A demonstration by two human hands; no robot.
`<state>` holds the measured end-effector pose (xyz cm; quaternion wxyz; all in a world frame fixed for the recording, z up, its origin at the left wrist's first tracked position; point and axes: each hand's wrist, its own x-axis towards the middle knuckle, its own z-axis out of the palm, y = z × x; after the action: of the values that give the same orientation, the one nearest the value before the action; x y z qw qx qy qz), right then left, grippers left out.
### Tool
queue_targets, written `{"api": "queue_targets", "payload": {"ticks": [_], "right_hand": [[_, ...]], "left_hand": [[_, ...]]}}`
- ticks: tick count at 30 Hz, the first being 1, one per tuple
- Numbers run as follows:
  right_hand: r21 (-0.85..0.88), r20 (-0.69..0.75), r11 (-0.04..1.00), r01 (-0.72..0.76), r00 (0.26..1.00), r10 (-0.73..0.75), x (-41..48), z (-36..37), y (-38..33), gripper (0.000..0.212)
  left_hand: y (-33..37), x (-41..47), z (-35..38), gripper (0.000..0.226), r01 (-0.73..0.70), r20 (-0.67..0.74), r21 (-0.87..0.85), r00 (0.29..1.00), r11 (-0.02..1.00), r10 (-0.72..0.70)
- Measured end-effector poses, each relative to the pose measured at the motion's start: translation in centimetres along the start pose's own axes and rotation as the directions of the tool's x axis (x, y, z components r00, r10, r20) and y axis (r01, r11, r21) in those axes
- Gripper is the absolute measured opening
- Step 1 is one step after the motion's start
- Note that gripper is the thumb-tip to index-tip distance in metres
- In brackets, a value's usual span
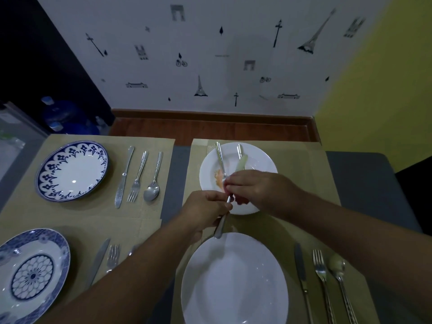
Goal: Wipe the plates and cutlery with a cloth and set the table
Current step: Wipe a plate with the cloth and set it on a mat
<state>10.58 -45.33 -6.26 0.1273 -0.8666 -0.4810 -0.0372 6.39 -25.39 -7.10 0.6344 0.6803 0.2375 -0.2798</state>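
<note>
My left hand [207,210] grips the handle of a steel utensil [221,224] over the near edge of the far white plate [257,157]. My right hand [253,187] pinches a small cloth [239,200] around the utensil's upper end, which is hidden, so I cannot tell its type. On that smeared plate lie another steel utensil [220,160] and a knife [240,160] with greenish residue. A clean white plate [233,277] sits nearest me.
Right of the near plate lie a knife [301,272], fork [321,272] and spoon [337,267]. Two blue-patterned plates [72,170] [32,274] with cutlery sets [138,178] occupy the left placemats. A wall stands behind the table's far edge.
</note>
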Motion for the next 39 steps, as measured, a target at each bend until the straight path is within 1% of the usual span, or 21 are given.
{"api": "queue_targets", "payload": {"ticks": [2, 5, 8, 11, 13, 15, 17, 19, 21, 23, 26, 29, 32, 34, 36, 38, 39], "right_hand": [[-0.002, -0.015, 0.999, -0.041, 0.999, 0.041, 0.5, -0.1, 0.9, 0.043], [-0.040, -0.091, 0.984, -0.173, 0.982, 0.168, 1.1, -0.4, 3.5, 0.037], [-0.039, -0.098, 0.959, -0.280, 0.956, 0.275, 0.7, -0.6, 5.1, 0.034], [-0.016, -0.101, 0.940, -0.342, 0.935, 0.339, 0.3, -1.2, 4.6, 0.035], [0.002, -0.122, 0.951, -0.308, 0.944, 0.306, 0.2, -1.4, 3.7, 0.032], [-0.023, -0.124, 0.970, -0.242, 0.963, 0.238, 0.3, -1.0, 3.1, 0.030], [-0.032, -0.090, 0.980, -0.194, 0.978, 0.191, 0.3, -0.2, 2.7, 0.033], [-0.018, -0.087, 0.988, -0.151, 0.985, 0.148, 0.3, 0.2, 2.2, 0.034], [-0.025, -0.085, 0.994, -0.108, 0.991, 0.106, 0.2, 0.2, 1.4, 0.036], [-0.033, -0.078, 0.997, -0.074, 0.994, 0.071, 0.1, 0.1, 0.7, 0.042], [-0.021, -0.072, 0.999, -0.033, 0.997, 0.031, 0.1, 0.5, 0.1, 0.042], [-0.011, -0.087, 0.998, -0.055, 0.995, 0.054, 0.4, 0.3, 1.2, 0.037], [-0.003, -0.069, 0.982, -0.187, 0.980, 0.186, 0.3, -0.2, 3.3, 0.031], [0.031, -0.052, 0.956, -0.291, 0.955, 0.292, -0.6, -0.8, 4.1, 0.029], [0.055, -0.047, 0.926, -0.373, 0.926, 0.375, -1.9, -1.5, 4.3, 0.030], [0.049, -0.060, 0.908, -0.416, 0.906, 0.419, -3.6, -1.9, 4.5, 0.030], [0.051, -0.065, 0.899, -0.436, 0.896, 0.439, -4.5, -2.0, 4.6, 0.029]], "left_hand": [[-0.4, 0.1, -0.2, 0.015, -0.023, 0.000, 0.007, 1.000, 1.000, 0.023], [-0.7, -0.1, -0.4, 0.015, -0.048, -0.002, 0.024, 0.999, 0.999, 0.048], [-0.7, -0.1, -0.3, 0.014, -0.046, -0.024, 0.014, 0.999, 0.999, 0.046], [-0.5, 0.1, -0.2, 0.012, -0.053, -0.091, 0.098, 0.994, 0.994, 0.062], [-0.4, 0.3, -0.1, 0.016, -0.092, -0.115, 0.124, 0.988, 0.988, 0.107], [-0.5, 0.4, 0.1, 0.021, -0.121, -0.141, 0.135, 0.980, 0.983, 0.140], [-0.5, 0.3, 0.2, 0.019, -0.107, -0.165, 0.109, 0.978, 0.988, 0.125], [-0.4, 0.4, 0.3, 0.018, -0.067, -0.171, 0.076, 0.982, 0.995, 0.079], [-0.1, 0.3, 0.1, 0.018, -0.037, -0.143, 0.055, 0.989, 0.998, 0.044], [0.1, 0.2, 0.0, 0.019, -0.012, -0.079, 0.030, 0.997, 0.999, 0.014], [0.4, -0.2, -0.2, 0.015, 0.005, -0.006, 0.024, 1.000, 1.000, -0.005], [0.0, -0.1, -0.3, 0.013, -0.023, 0.007, 0.058, 1.000, 0.998, 0.023], [-0.4, -0.4, -0.1, 0.013, -0.032, 0.005, 0.079, 0.999, 0.996, 0.032], [-0.6, -0.4, 0.1, 0.012, -0.052, 0.002, 0.139, 0.999, 0.989, 0.053], [-0.3, -0.2, 0.5, 0.012, -0.085, -0.007, 0.275, 0.996, 0.958, 0.090], [0.5, 0.5, 1.1, 0.014, -0.171, 0.029, 0.472, 0.983, 0.865, 0.179], [1.2, 1.0, 1.6, 0.016, -0.228, 0.071, 0.572, 0.971, 0.788, 0.229]]}}
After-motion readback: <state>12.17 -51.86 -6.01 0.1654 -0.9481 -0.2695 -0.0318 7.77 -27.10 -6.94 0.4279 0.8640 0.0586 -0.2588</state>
